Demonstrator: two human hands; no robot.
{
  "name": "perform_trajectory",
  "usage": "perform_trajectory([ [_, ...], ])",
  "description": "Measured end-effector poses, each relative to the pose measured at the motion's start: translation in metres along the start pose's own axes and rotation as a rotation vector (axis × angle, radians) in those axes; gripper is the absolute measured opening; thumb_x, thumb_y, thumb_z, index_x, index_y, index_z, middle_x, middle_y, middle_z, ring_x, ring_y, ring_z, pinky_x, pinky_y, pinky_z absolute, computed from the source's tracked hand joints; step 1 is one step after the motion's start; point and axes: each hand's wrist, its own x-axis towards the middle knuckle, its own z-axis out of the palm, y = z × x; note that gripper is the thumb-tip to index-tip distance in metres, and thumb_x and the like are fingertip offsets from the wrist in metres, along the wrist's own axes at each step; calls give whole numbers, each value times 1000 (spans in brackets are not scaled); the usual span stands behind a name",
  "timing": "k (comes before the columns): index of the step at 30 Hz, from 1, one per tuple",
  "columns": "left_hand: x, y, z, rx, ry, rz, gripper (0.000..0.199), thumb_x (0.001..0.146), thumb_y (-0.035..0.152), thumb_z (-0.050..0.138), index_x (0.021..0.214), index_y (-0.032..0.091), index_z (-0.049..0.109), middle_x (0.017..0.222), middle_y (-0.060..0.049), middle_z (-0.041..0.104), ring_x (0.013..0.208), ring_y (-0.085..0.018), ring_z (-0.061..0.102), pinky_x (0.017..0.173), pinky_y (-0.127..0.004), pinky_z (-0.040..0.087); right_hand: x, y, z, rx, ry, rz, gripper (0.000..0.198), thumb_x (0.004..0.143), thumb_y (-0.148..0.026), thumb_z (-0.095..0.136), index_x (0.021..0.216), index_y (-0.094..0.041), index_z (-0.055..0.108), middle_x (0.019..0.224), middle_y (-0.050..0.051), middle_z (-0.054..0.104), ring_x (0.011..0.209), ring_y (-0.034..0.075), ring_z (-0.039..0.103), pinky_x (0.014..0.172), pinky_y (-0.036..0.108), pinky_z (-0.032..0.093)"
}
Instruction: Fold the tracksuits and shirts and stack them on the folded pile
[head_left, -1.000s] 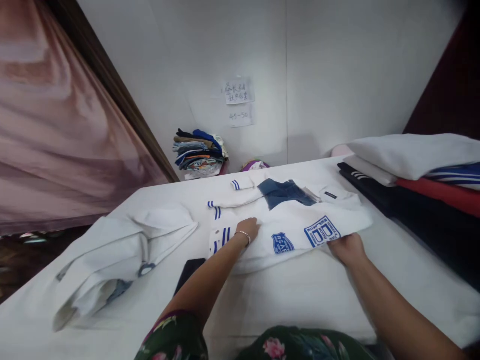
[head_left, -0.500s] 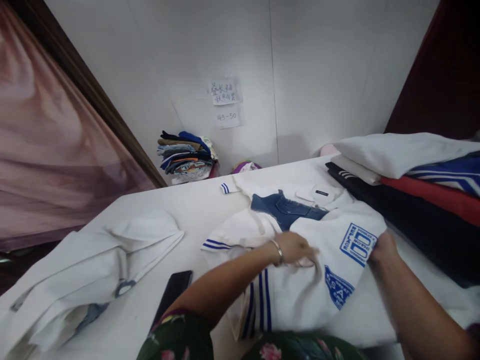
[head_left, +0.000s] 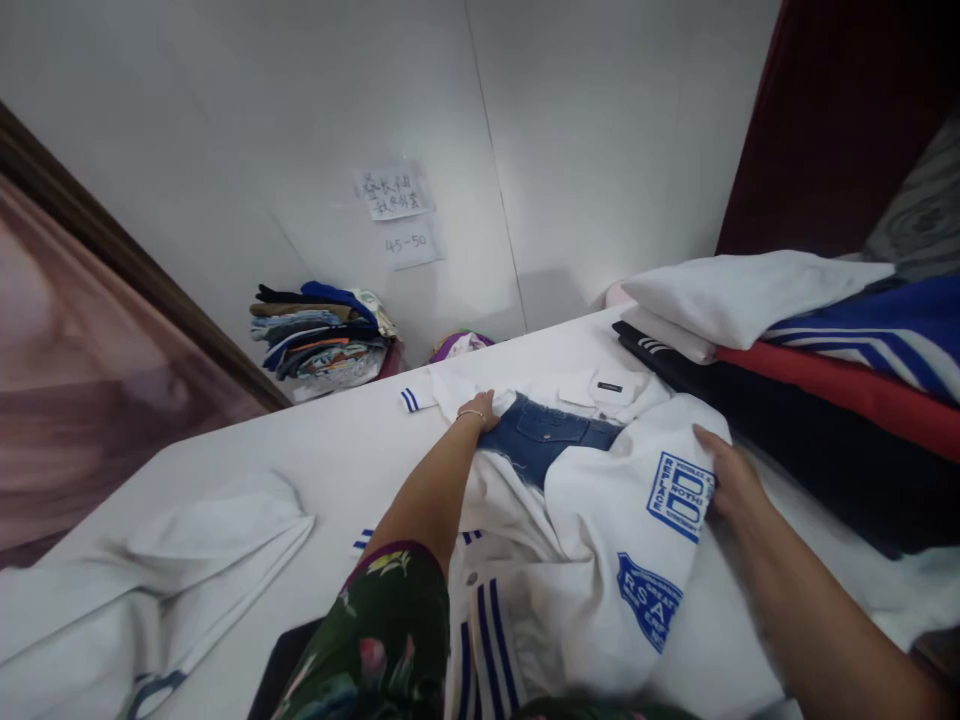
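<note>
A white jacket (head_left: pixel 592 520) with blue lettered patches, blue-striped trim and a denim panel (head_left: pixel 551 430) lies spread on the table before me. My left hand (head_left: pixel 482 408), a bracelet at its wrist, reaches across and grips the jacket at the far left corner of the denim. At the right side, beside the square patch, my right hand (head_left: pixel 729 475) is closed on the jacket's edge; some of its fingers are hidden under the cloth. One striped cuff (head_left: pixel 409 400) sticks out beyond my left hand. The collar with a dark label (head_left: pixel 610 387) lies at the back.
A white garment (head_left: pixel 210 560) lies on the left of the table (head_left: pixel 352 430). A dark flat object (head_left: pixel 274 665) is partly under my left sleeve. Folded clothes (head_left: pixel 810 390) are stacked at right. Beyond the far edge stands another clothes pile (head_left: pixel 322 335). Paper notes (head_left: pixel 397 195) hang on the wall.
My left hand has moved from the jacket's middle to the far left of the denim panel, and more denim shows. My right hand stays at the right edge. The view has shifted right.
</note>
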Motion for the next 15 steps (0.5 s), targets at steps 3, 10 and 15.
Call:
perform_trajectory([
  [3, -9, -10, 7, 55, -74, -68, 70, 78, 38, 56, 141, 21, 30, 141, -16, 43, 121, -29, 50, 95, -38, 43, -1, 2, 0, -26, 31, -46, 27, 62, -8, 65, 86, -19, 62, 70, 1, 68, 54, 18, 64, 52, 30, 58],
  [10, -99, -20, 28, 148, -189, -79, 50, 84, 38, 44, 130, 18, 48, 129, -18, 53, 114, -31, 56, 89, -41, 45, -1, 5, -4, -117, 20, -131, 43, 55, -3, 63, 93, -25, 62, 69, -2, 68, 52, 16, 63, 45, 26, 55],
  [15, -115, -30, 1, 86, -223, 4, 49, 82, 59, 42, 102, 22, 67, 113, -11, 66, 108, -28, 60, 89, -35, 45, -4, 4, 0, -216, 14, -111, 46, 53, -2, 59, 94, -25, 63, 68, -1, 68, 46, 17, 60, 39, 25, 52],
])
